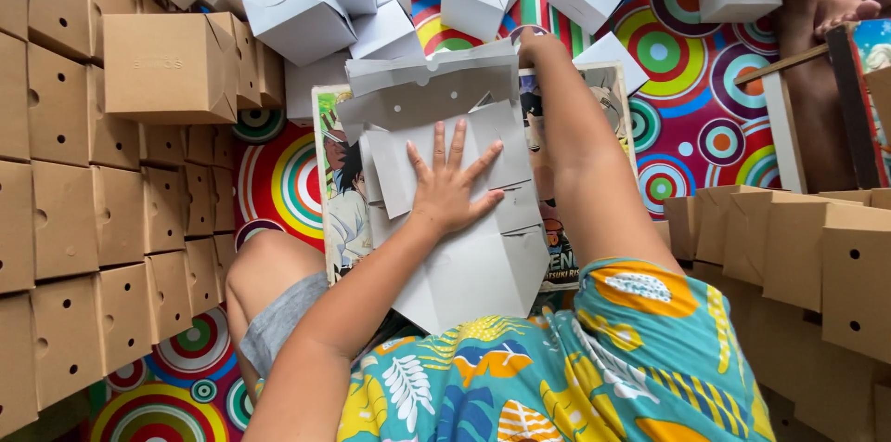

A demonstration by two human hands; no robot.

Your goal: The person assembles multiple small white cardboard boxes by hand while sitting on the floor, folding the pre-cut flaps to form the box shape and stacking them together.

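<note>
One view only: the right hand (536, 41) is mostly hiding behind the flat grey carton blank's (455, 210) top flap, so I can't tell its grip. The left hand (450, 184) is pressing down on the blank, fingers spread wide, over a picture board (336, 182).

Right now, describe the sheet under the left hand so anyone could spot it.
On the colourful circle-patterned mat, find the illustrated board before the person. The flat grey cardboard blank lies on it, pressed by the left hand; unlike the folded white boxes behind, it is unfolded.
</note>
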